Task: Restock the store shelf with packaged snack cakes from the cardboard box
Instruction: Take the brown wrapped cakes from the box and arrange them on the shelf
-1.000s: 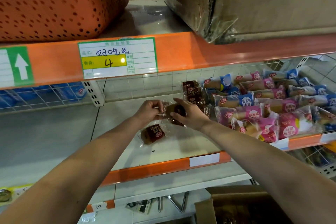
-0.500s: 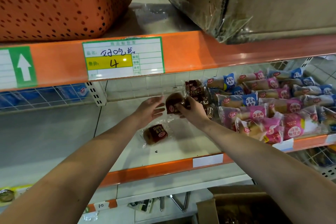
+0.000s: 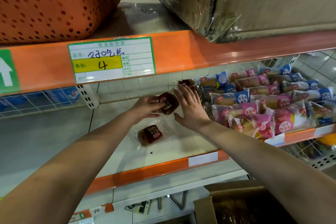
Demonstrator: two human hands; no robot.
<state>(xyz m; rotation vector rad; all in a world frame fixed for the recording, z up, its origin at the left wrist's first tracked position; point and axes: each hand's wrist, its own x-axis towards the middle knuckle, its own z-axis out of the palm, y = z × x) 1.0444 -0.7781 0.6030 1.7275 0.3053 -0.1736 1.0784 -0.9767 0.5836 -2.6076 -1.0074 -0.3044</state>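
The left hand (image 3: 145,107) grips a brown snack cake (image 3: 168,104) in clear wrap, fingers curled round its left edge, and holds it just above the white shelf (image 3: 183,144), near the back. The right hand (image 3: 190,110) is released: its fingers are straight and spread, palm down, just to the right of that cake. Whether its thumb touches the wrap cannot be told. Its fingertips reach toward a small stack of brown cakes (image 3: 188,82) standing against the tiled back wall.

A 2nd brown cake (image 3: 150,135) lies flat on the shelf, nearer the front edge and just below the held one, apart from both hands. To the right, the shelf is filled with rows of pink and blue bread packs (image 3: 263,102), which lie touching one another and reach the front rim.

The upper shelf's orange rim carries a price label (image 3: 111,60) with a handwritten 4 on a yellow band, and a green arrow sign (image 3: 7,72) at the far left. On that upper shelf stand an orange perforated basket (image 3: 51,2) on the left and a large taped carton (image 3: 263,2) on the right. Low at the right, below the shelf, an open cardboard box (image 3: 205,211) shows under the right forearm. A small tag marked 10 (image 3: 97,210) sits on a lower rim.
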